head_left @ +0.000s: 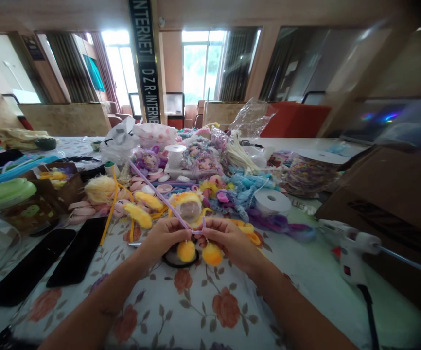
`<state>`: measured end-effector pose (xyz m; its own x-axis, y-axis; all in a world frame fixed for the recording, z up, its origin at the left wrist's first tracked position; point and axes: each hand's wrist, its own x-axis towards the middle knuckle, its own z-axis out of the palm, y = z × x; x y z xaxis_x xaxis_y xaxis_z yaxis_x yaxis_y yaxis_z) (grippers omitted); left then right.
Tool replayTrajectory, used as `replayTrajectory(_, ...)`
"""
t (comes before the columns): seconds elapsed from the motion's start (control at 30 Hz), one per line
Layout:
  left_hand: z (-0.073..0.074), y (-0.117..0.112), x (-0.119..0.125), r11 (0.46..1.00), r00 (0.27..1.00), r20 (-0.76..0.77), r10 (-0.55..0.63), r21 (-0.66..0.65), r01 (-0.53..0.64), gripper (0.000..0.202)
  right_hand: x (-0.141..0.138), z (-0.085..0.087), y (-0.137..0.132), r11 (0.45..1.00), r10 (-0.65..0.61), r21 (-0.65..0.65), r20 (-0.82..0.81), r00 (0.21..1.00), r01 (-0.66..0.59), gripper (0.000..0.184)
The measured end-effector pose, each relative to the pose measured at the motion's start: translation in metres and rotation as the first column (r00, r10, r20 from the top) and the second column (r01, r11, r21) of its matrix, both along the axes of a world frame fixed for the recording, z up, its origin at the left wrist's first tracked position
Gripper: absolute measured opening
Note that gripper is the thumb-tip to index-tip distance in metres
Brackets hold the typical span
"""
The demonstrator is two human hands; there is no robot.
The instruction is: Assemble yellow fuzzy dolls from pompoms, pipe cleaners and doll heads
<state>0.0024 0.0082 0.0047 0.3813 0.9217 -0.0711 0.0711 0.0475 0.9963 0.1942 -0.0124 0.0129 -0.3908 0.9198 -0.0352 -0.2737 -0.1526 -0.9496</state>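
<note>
My left hand (165, 236) and my right hand (228, 240) meet over the floral tablecloth (210, 306), both with fingers pinched on a long purple pipe cleaner (159, 194) that slants up to the far left. Two yellow pompoms (199, 252) hang just under my fingers. A black ring (176, 262) lies on the cloth below them. Just beyond my hands sits a doll head with yellow hair (189, 206).
Yellow fluffy pieces (137, 211), pink discs, doll faces (199, 158), ribbon spools (271, 201) and blue and purple trims crowd the table's middle. A white glue gun (351, 248) stands at right by a brown cardboard box (389, 194). Two black flat slabs (50, 262) lie at left.
</note>
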Motion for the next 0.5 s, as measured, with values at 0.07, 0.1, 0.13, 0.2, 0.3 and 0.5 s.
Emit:
replayTrajectory(0.07, 0.0, 0.001, 0.0, 1.0, 1.0, 0.015, -0.013, 0.018, 0.013, 0.026, -0.001, -0.001, 0.0, 1.0, -0.022, 0.015, 0.002, 1.0, 0.022, 0.021)
replayTrajectory(0.1, -0.001, 0.002, 0.0, 0.999, 0.999, 0.022, -0.023, 0.033, 0.022, 0.026, -0.001, -0.001, 0.0, 0.999, -0.035, 0.026, 0.012, 0.999, 0.035, 0.021)
replayTrajectory(0.13, -0.001, 0.002, 0.0, 0.999, 0.999, 0.026, -0.031, 0.045, 0.03, 0.027, -0.002, -0.001, 0.0, 0.998, -0.049, 0.036, 0.028, 0.998, 0.048, 0.022)
replayTrajectory(0.2, -0.004, 0.003, 0.0, 0.997, 0.999, 0.018, -0.039, 0.063, 0.038, 0.027, -0.003, -0.001, 0.001, 0.995, -0.084, 0.063, 0.066, 0.994, 0.079, 0.022)
replayTrajectory(0.3, -0.007, 0.004, -0.002, 0.995, 0.998, -0.032, -0.046, 0.088, 0.049, 0.026, -0.006, -0.003, 0.0, 0.982, -0.146, 0.141, 0.118, 0.982, 0.129, 0.021)
replayTrajectory(0.5, -0.009, 0.004, -0.006, 0.998, 0.992, -0.11, -0.056, 0.02, 0.058, 0.024, -0.014, -0.009, -0.004, 0.927, -0.288, 0.314, 0.238, 0.928, 0.207, 0.018)
